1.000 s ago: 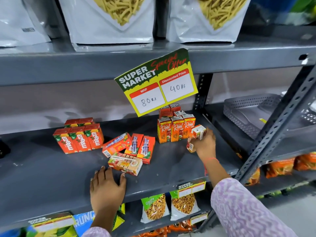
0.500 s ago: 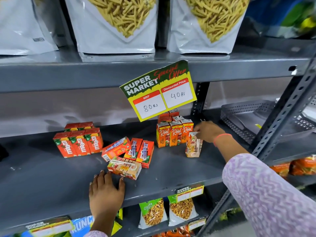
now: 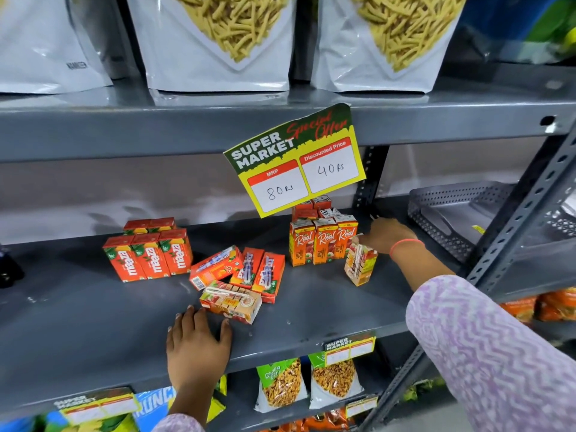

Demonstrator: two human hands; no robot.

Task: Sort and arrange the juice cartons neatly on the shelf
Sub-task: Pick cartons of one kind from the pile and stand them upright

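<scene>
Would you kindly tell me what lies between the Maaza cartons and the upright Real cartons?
In the head view, between the Maaza cartons and Real cartons, four toppled cartons lie.

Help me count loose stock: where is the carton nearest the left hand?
Lying flat on the middle shelf, the carton sits just beyond the left hand, in front of three fallen cartons.

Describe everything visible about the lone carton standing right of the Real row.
The lone carton is a small printed paperboard juice box, orange and yellow with a red patch, a straw fixed to its facing side. It stands upright, turned askew, on the grey shelf, just front-right of the Real row. The right hand is at its top corner; contact is unclear.
</scene>
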